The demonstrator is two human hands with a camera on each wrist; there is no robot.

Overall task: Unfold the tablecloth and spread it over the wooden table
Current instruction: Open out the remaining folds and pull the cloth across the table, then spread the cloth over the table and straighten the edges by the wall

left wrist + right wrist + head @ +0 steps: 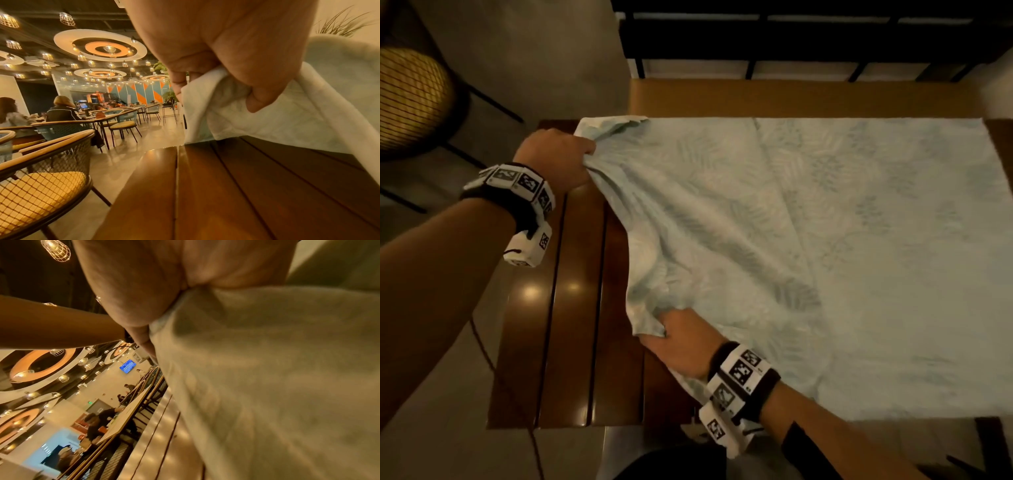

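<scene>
A pale green tablecloth [842, 240] with a faint leaf pattern covers the right and middle of the dark slatted wooden table [571, 342]. Its left part is lifted and wrinkled. My left hand [561, 161] grips the far left corner of the cloth above the table's far edge. My right hand [674, 339] grips the near left edge of the cloth. In the left wrist view the left hand [226, 65] pinches a fold of cloth [257, 118] above the table slats [236, 186]. In the right wrist view the right hand [154, 288] clutches bunched cloth [267, 369].
The table's left slats lie bare. A wicker chair with a yellow cushion [410, 99] stands left of the table. A wooden bench [791, 97] and a dark railing [791, 37] lie behind it. Other tables, chairs and seated people [61, 110] fill the room.
</scene>
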